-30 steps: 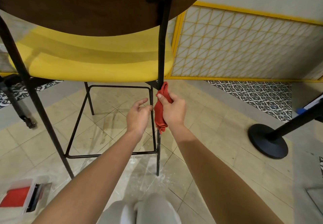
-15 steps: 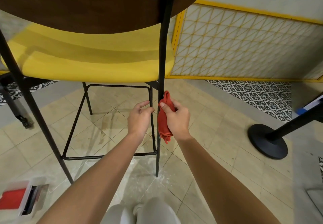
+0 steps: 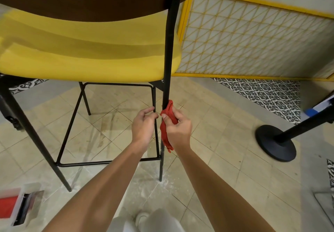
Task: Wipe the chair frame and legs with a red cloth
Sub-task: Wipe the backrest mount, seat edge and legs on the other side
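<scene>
The red cloth [image 3: 167, 121] is in the middle of the frame, wrapped around the black rear leg [image 3: 168, 54] of the chair, a little below the yellow seat [image 3: 86, 58]. The right hand [image 3: 178, 127] is closed on the cloth and presses it to the leg; a loose end of the cloth hangs down under the hand. The left hand [image 3: 144, 125] is just beside it, with its fingers pinched on the thinner bar [image 3: 154, 96] of the frame, and I think it only steadies the chair.

I judge the task to be somewhere in the middle. The wiping is on the upper part of this one leg. Below the hand the leg shows pale specks, and white dust lies on the floor [image 3: 207, 141] around its foot, so the lower part is probably not wiped yet. The left leg [image 3: 27, 127], the footrest bar [image 3: 108, 162] and the far legs carry no cloth now; whether they are clean I cannot tell.
</scene>
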{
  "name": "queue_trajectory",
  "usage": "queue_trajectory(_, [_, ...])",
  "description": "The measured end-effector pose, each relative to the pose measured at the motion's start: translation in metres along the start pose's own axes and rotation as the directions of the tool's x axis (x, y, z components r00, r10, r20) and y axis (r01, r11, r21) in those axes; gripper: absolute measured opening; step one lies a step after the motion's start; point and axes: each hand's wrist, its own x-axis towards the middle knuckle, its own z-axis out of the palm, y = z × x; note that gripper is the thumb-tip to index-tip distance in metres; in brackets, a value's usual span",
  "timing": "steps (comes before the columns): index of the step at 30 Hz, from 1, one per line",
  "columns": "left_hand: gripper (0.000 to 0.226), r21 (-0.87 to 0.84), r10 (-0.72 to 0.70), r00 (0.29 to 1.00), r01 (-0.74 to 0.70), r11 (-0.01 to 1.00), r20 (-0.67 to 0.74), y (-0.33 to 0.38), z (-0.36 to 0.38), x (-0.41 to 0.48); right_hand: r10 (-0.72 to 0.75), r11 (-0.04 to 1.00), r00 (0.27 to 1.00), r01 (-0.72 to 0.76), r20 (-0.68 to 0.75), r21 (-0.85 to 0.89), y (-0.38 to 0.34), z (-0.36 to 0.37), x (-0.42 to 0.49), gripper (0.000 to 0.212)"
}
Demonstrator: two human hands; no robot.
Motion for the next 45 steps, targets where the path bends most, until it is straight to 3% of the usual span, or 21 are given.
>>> queue_trajectory(7, [0.026, 0.049, 0.022, 0.999, -0.023, 0.999, 0.023, -0.006, -0.001, 0.0, 0.133, 0.986, 0.989, -0.125, 0.062, -0.112, 0.014, -0.006, -0.008, 0.025])
queue_trajectory(13, [0.023, 0.123, 0.039, 0.997, -0.047, 0.991, 0.066, 0.001, -0.002, -0.014, 0.158, 0.987, 0.987, -0.158, 0.013, 0.037, -0.001, -0.014, -0.015, 0.055])
queue_trajectory(17, [0.029, 0.115, 0.036, 0.989, -0.053, 0.992, 0.143, 0.004, -0.004, -0.026, 0.067, 0.994, 0.997, -0.064, -0.028, 0.086, -0.017, -0.02, -0.02, 0.063])
queue_trajectory(22, [0.025, -0.018, 0.149, 0.947, -0.15, 0.989, 0.284, 0.024, -0.005, -0.05, -0.067, 0.994, 0.997, 0.069, -0.023, 0.082, -0.042, -0.029, -0.027, 0.07])
queue_trajectory(25, [0.026, -0.097, 0.202, 0.947, -0.183, 0.978, 0.248, 0.039, -0.004, -0.06, -0.096, 0.994, 0.995, 0.094, 0.033, 0.059, -0.058, -0.03, -0.027, 0.075])
queue_trajectory(29, [0.018, -0.149, 0.222, 0.972, -0.209, 0.966, 0.074, 0.055, -0.003, -0.058, -0.16, 0.986, 0.968, 0.167, 0.192, -0.022, -0.071, -0.026, -0.026, 0.08])
queue_trajectory(32, [0.012, 0.009, 0.318, 0.948, -0.318, 0.948, -0.032, 0.066, -0.004, -0.046, -0.162, 0.978, 0.967, 0.184, 0.196, -0.099, -0.074, -0.029, -0.021, 0.08])
queue_trajectory(36, [0.022, 0.349, 0.518, 0.855, -0.481, 0.804, -0.014, 0.072, -0.002, -0.034, -0.115, 0.99, 0.988, 0.122, 0.099, -0.066, -0.072, -0.045, -0.012, 0.067])
queue_trajectory(45, [0.032, 0.551, 0.669, 0.743, -0.563, 0.616, 0.01, 0.069, 0.007, -0.042, -0.068, 0.996, 0.994, 0.072, 0.089, -0.043, -0.074, -0.035, -0.003, 0.061])
